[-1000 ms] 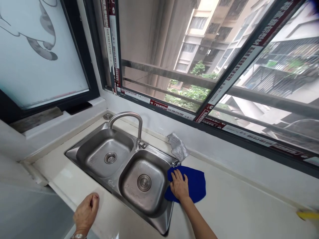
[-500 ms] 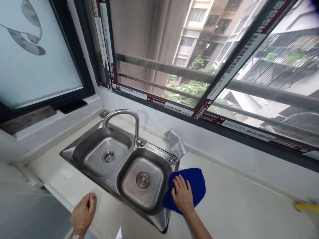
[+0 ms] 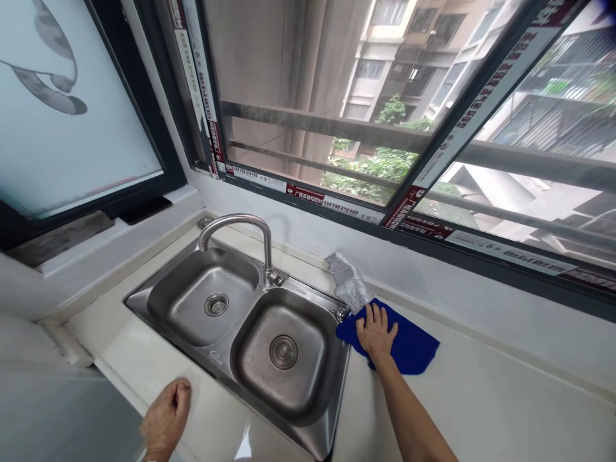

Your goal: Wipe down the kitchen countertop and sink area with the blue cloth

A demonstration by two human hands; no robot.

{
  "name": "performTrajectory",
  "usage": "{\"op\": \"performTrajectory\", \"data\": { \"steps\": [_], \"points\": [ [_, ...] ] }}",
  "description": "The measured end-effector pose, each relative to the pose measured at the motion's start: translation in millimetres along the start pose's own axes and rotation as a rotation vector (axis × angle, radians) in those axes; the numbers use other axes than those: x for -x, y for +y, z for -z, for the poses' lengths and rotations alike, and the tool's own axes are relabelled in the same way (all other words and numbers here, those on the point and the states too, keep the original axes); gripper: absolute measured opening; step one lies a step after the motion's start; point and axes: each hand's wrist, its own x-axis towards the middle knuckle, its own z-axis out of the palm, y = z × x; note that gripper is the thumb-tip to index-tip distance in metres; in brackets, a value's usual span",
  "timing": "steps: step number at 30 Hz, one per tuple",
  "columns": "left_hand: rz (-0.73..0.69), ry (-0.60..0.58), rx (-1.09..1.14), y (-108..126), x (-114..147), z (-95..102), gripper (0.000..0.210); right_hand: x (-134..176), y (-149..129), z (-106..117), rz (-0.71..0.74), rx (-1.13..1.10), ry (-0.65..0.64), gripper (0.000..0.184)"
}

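A blue cloth (image 3: 409, 343) lies on the pale countertop, just beyond the right end of the double-bowl steel sink (image 3: 221, 366). My right hand (image 3: 376, 330) presses down on it and grips it, fingers bent over its back left part and thumb out to the right. A crumpled silvery sheet (image 3: 349, 280) lies at the back and touches the cloth's upper edge. My left hand (image 3: 167, 416) is closed in a fist over the counter's front edge, left of the sink's front rim. Nothing shows in that fist.
A curved steel faucet (image 3: 266, 247) stands behind the sink's middle. The white countertop (image 3: 481, 391) extends to the right. Along the back are a low white wall and a dark window frame (image 3: 418, 247) with printed tape. A frosted window panel (image 3: 77, 128) is at left.
My right hand has slid the blue cloth back and to the right, from the sink's right rim toward the silvery sheet. My left fist has hardly moved; the view has shifted slightly.
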Motion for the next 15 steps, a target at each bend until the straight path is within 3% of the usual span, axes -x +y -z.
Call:
{"op": "performTrajectory", "data": {
  "steps": [6, 15],
  "points": [
    [0.032, -0.010, -0.001, 1, -1, 0.9, 0.045, 29, 0, 3, 0.144, 0.005, 0.060, 0.057],
    [-0.013, -0.017, 0.020, -7, -7, -2.9, 0.048, 138, 15, 33, 0.447, -0.090, 0.098, 0.054]
  ]
}}
